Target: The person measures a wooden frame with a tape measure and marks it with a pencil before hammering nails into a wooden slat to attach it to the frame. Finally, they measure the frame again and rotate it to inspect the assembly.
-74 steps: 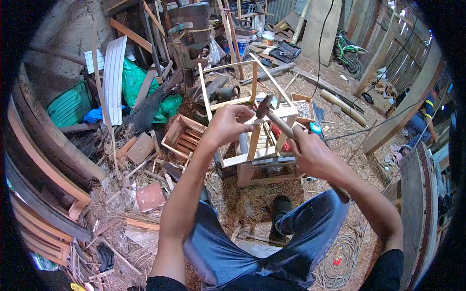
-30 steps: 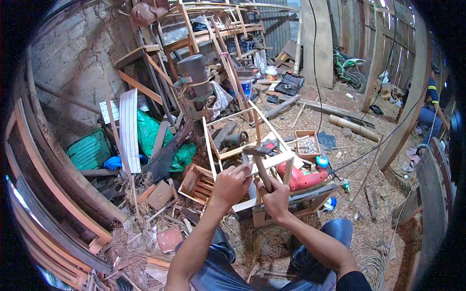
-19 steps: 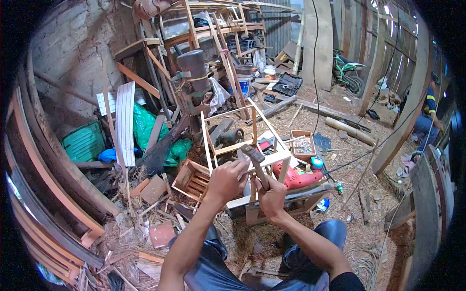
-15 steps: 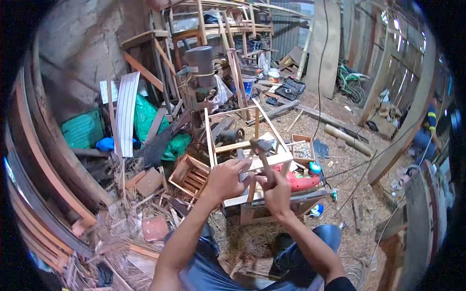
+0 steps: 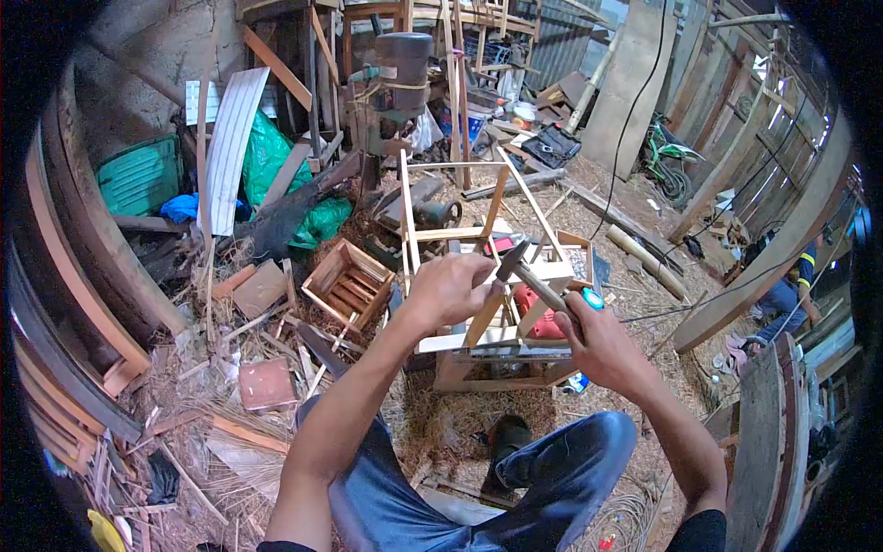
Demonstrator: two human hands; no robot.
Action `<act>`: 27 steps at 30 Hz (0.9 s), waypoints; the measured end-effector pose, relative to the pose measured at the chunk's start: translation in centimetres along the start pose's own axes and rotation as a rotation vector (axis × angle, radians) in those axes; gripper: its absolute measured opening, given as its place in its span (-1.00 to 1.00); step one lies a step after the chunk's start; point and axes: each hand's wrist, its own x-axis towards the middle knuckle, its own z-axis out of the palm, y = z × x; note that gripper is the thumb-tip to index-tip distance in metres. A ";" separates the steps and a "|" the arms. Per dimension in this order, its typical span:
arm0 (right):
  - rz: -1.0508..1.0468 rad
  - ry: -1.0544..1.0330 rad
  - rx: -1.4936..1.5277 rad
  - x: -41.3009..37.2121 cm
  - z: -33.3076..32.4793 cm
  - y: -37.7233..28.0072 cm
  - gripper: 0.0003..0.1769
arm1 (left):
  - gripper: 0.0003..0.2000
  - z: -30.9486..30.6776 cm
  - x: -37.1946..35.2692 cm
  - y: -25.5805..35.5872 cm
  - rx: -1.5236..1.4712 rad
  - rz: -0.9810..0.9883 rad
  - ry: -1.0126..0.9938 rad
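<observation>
My right hand point(image 5: 605, 342) is closed round the handle of a hammer point(image 5: 543, 287). The dark hammer head is over the near rail of a light wooden frame point(image 5: 411, 212), close to my left fingertips. At the left end of that rail, my left hand point(image 5: 451, 290) has its fingers curled against the frame; the hammer head partly hides what they pinch. The frame has slender legs and crosspieces and rests on a low wooden worktable point(image 5: 452, 373). A red power tool point(image 5: 541, 315) lies on this table, behind the frame's near post and beside my right hand.
An open wooden box point(image 5: 317, 293) stands on the littered floor to the left. Dark machinery point(image 5: 405, 74) is beyond the frame. A cable point(image 5: 635, 110) hangs at the right. Another person point(image 5: 782, 293) sits at the far right. Wood shavings and offcuts surround my legs.
My right hand has drawn back to the right with the hammer, whose handle now slants. My left hand stays at the rail. The view has tilted downward.
</observation>
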 end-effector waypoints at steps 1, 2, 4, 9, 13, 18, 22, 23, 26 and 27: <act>0.059 -0.027 0.037 0.2 -0.3 -0.1 -0.74 | -0.61 -0.1 0.0 0.0 -0.005 0.000 0.000; 0.116 -0.056 0.072 0.4 -0.5 -0.1 -0.74 | -0.62 -0.2 0.0 0.0 0.001 0.014 0.010; 0.137 0.041 0.169 0.2 -1.1 -0.8 -0.74 | -0.63 -0.2 -0.1 -0.1 0.004 0.022 0.014; 0.119 -0.080 0.084 -0.1 0.7 -0.3 -0.74 | -0.60 -0.6 0.0 0.2 0.015 -0.038 -0.081; 0.132 -0.016 0.051 0.2 -0.4 -1.0 -0.79 | -0.58 0.0 0.0 -0.7 -0.014 0.041 0.003; 0.140 0.164 0.224 0.8 -2.1 -1.4 -0.80 | -0.56 0.5 0.1 -1.2 0.006 0.128 0.061; 0.020 0.063 0.084 0.3 -0.2 0.7 -0.77 | -0.57 0.4 0.0 -0.4 0.004 0.067 0.035; 0.017 -0.018 -0.068 0.1 -0.3 0.7 -0.77 | -0.57 0.6 0.0 -0.4 0.013 0.077 0.034; 0.073 0.069 0.056 0.0 -1.0 0.1 -0.74 | -0.66 0.9 0.1 -1.0 0.041 0.206 0.088; 0.150 0.136 0.145 0.0 -1.3 0.0 -0.74 | -0.72 0.4 -0.4 0.0 0.135 0.230 0.127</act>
